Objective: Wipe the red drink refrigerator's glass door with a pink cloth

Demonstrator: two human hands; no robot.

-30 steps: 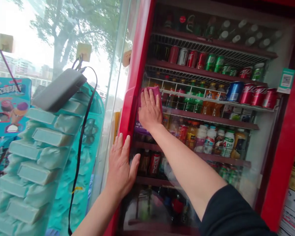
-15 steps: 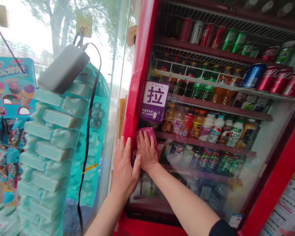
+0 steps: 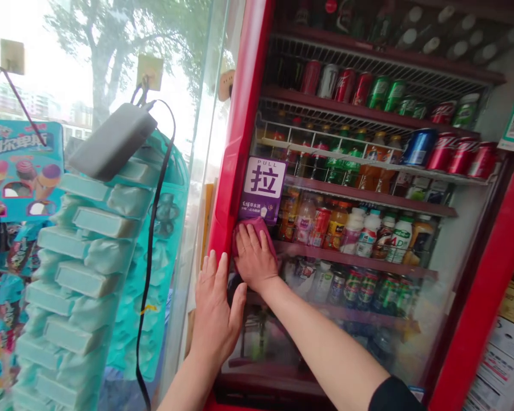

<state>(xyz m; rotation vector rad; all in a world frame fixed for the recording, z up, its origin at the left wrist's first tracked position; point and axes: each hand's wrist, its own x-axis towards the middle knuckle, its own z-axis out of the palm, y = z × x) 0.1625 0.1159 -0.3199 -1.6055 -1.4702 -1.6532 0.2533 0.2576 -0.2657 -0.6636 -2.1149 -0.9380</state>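
Observation:
My right hand [image 3: 254,257] presses a pink cloth [image 3: 257,226] flat against the glass door [image 3: 360,240] of a red drinks fridge [image 3: 235,148], just below a purple "PULL" sticker [image 3: 262,188]. The fingers lie stretched out over the cloth. My left hand [image 3: 216,311] rests flat and open on the door's red left frame, fingers pointing up, right beside the other hand.
Behind the glass, shelves hold several cans and bottles [image 3: 368,228]. To the left stands a shop window with a teal ice-cream display [image 3: 81,257], a grey box [image 3: 111,140] and a hanging black cable [image 3: 148,251]. Cardboard boxes [image 3: 509,319] stand at the right edge.
My right hand slid the cloth down from over the sticker to the glass below it, uncovering the sticker, then edged slightly upward. My left hand stayed on the frame.

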